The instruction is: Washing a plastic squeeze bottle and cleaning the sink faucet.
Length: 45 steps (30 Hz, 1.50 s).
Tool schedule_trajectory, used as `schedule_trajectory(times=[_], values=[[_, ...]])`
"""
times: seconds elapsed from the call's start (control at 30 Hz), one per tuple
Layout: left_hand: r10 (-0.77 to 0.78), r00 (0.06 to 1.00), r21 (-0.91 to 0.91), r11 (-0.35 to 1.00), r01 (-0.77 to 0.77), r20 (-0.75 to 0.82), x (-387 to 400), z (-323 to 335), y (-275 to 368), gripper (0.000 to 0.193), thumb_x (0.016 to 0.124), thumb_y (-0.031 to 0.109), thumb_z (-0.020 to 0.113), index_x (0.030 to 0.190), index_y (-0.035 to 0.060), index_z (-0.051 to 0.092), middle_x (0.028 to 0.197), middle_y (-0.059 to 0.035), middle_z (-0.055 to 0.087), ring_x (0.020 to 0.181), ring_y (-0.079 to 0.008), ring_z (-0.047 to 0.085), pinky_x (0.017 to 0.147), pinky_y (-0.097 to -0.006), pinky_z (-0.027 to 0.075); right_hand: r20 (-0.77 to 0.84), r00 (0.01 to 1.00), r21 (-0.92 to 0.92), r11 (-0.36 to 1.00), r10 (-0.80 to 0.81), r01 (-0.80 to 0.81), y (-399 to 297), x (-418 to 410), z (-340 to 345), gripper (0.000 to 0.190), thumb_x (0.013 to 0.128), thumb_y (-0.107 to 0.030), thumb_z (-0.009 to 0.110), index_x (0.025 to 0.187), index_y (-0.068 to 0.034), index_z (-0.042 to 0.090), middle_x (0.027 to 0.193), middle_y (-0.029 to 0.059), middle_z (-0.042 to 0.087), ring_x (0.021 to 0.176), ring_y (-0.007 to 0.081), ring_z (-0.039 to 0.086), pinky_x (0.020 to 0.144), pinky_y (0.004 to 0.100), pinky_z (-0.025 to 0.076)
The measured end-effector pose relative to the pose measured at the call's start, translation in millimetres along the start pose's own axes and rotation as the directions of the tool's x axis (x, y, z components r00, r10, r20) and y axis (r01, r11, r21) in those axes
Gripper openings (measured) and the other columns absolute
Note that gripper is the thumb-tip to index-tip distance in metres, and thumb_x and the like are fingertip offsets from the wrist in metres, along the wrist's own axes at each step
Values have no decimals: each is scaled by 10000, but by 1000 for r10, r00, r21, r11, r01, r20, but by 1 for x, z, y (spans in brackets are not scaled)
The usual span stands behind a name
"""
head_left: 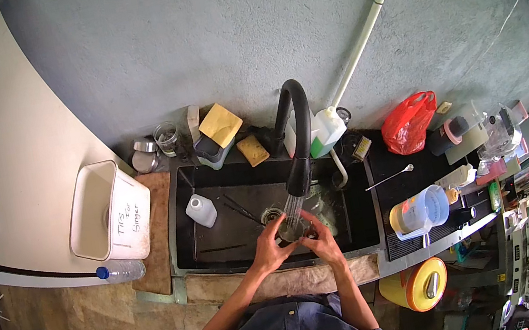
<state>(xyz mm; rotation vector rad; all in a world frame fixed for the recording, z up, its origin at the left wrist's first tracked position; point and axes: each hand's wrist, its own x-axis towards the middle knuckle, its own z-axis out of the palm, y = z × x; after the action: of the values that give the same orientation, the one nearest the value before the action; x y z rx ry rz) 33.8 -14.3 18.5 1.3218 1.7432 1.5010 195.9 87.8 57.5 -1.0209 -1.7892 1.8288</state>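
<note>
Over the black sink, my left hand and my right hand hold a small round clear vessel between their fingers. It looks like a glass or cup, but the water and fingers partly hide it. A spray of water falls onto it from the black gooseneck faucet. Behind my left fingertips is the round drain. An uncapped white plastic bottle rests on the left of the basin. Thin dark sticks lie between that bottle and the drain.
Along the back ledge are sponges, a jug of green liquid and a red plastic bag. A white bin bearing handwriting stands left, beside a water bottle. On the right counter are a long spoon and a plastic pitcher.
</note>
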Motion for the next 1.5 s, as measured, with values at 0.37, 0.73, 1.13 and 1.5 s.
schedule_trajectory(times=[0.37,0.73,1.13,1.5], values=[[20,997,-3,1000,-20,-76,-13,10,-19,1041,735,96,879,1598,31,300,1445,-254,581,1326,-405,589,1099,-455,503,-92,992,-518,855,-89,29,-13,16,18,830,682,-346,949,1362,-1,621,1131,220,738,1059,363,729,923,429,561],[-76,995,100,993,69,67,-19,5,-37,1005,741,155,890,1579,24,350,1434,-281,577,1308,-432,586,1085,-485,504,-174,976,-520,854,-130,21,18,17,34,726,698,-300,939,1279,40,668,1028,222,763,936,333,762,829,413,584],[-110,991,147,984,98,76,-19,6,-44,952,770,151,869,1563,18,360,1431,-283,581,1275,-437,610,1044,-484,541,-180,957,-582,809,-228,83,33,22,30,681,698,-368,951,1140,89,708,942,205,777,865,247,768,786,357,583],[-156,986,60,986,153,56,-24,-1,-43,1002,750,167,898,1580,83,344,1355,-273,639,1245,-411,645,1022,-477,555,-189,959,-595,802,-212,60,49,21,33,710,701,-331,939,1238,66,699,1052,223,773,966,282,771,844,387,587]])
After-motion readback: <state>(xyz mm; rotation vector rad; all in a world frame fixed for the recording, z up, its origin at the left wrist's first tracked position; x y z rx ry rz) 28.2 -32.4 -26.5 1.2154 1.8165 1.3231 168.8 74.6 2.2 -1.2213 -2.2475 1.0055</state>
